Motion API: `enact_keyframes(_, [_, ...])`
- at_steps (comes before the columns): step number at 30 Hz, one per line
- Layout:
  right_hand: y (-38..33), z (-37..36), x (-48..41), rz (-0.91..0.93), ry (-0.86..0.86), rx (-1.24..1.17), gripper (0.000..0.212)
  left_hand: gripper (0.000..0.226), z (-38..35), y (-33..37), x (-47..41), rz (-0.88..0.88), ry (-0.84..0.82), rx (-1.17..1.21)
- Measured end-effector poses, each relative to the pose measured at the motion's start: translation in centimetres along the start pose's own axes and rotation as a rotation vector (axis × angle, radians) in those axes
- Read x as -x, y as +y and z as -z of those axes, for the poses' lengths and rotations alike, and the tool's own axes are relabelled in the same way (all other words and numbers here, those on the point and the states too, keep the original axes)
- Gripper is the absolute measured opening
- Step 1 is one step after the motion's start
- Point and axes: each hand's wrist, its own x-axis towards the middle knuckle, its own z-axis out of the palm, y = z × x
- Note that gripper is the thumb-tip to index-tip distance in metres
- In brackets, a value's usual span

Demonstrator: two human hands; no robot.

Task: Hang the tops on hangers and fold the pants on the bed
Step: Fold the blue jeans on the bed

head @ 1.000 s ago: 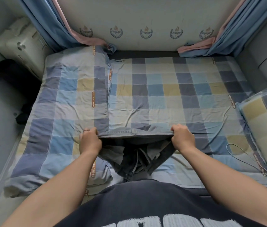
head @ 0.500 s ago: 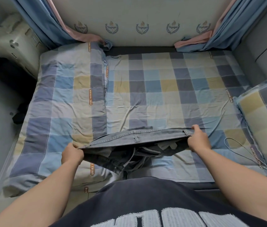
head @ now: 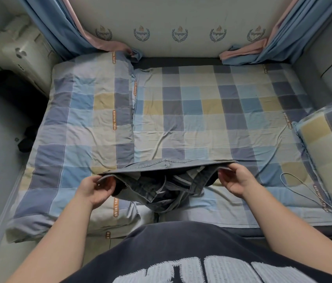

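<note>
A pair of grey-blue denim pants (head: 161, 180) hangs by its waistband over the near edge of the bed (head: 201, 123). The waistband is stretched flat and wide between my hands, and the open inside faces me. My left hand (head: 94, 188) pinches the waistband's left end, palm turned up. At the right end my right hand (head: 236, 181) pinches the band between thumb and fingers. The legs drop out of sight below the bed edge, behind my dark shirt.
A folded checked quilt (head: 83, 129) lies on the bed's left side and a checked pillow (head: 330, 146) on the right. A thin cable (head: 301, 190) runs across the sheet near my right hand. Blue curtains (head: 59, 27) hang at both far corners. A white box (head: 20, 52) stands at left.
My hands moved apart, pulling the waistband out wide and flat. Both have since turned palm-up at its ends.
</note>
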Motion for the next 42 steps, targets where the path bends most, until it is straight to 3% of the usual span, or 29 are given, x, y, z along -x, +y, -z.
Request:
enact_keyframes(2, [-0.2, 0.4, 0.4, 0.017, -0.104, -0.026, 0.012, 0.018, -0.2, 0.3, 0.3, -0.054, -0.084, 0.020])
enact_keyframes(4, [-0.3, 0.6, 0.5, 0.082, -0.162, 0.053, 0.022, 0.025, -0.5, 0.1, 0.5, -0.111, -0.140, -0.045])
enact_keyframes(6, [-0.4, 0.2, 0.5, 0.247, -0.079, 0.275, 0.028, 0.033, -1.0, -0.4, 0.4, -0.260, -0.112, -0.213])
enact_keyframes(11, [-3.7, -1.2, 1.2, 0.744, 0.131, 0.741, 0.026, 0.006, -2.9, 0.2, 0.4, -0.773, 0.266, -0.757])
enact_keyframes(15, [-8.3, -4.1, 2.5, 1.021, 0.195, 0.887, 0.005, 0.036, -7.4, 3.6, 2.4, -1.058, 0.493, -1.138])
enact_keyframes(17, [-11.1, -6.5, 4.0, 1.127, 0.156, 0.838, 0.014, 0.041, -11.0, 6.0, 4.0, -1.185, 0.536, -1.176])
enact_keyframes(21, [-16.9, -12.2, 9.0, 1.389, 0.153, 0.774, 0.027, 0.023, -19.8, 10.4, 8.9, -1.383, 0.195, -0.920])
enact_keyframes(24, [-21.4, -16.7, 13.8, 1.541, 0.154, 0.724, 0.025, 0.021, -25.8, 13.4, 13.7, -1.528, 0.095, -0.798])
enact_keyframes(30, [-31.3, -23.5, 24.1, 1.688, 0.109, 0.615, 0.014, 0.016, -34.4, 19.9, 23.3, -1.693, 0.099, -0.756])
enact_keyframes(35, [-37.7, -26.5, 32.3, 1.637, 0.096, 0.468, 0.008, 0.026, -38.4, 25.8, 30.7, -1.757, 0.188, -0.800])
enact_keyframes(38, [-40.0, -27.8, 36.3, 1.554, 0.080, 0.479, 0.021, 0.030, -40.1, 27.7, 34.5, -1.702, 0.233, -0.851])
enact_keyframes(42, [-41.1, -29.4, 40.9, 1.459, 0.133, 0.567, 0.039, 0.049, -41.3, 28.8, 38.8, -1.483, 0.225, -0.840])
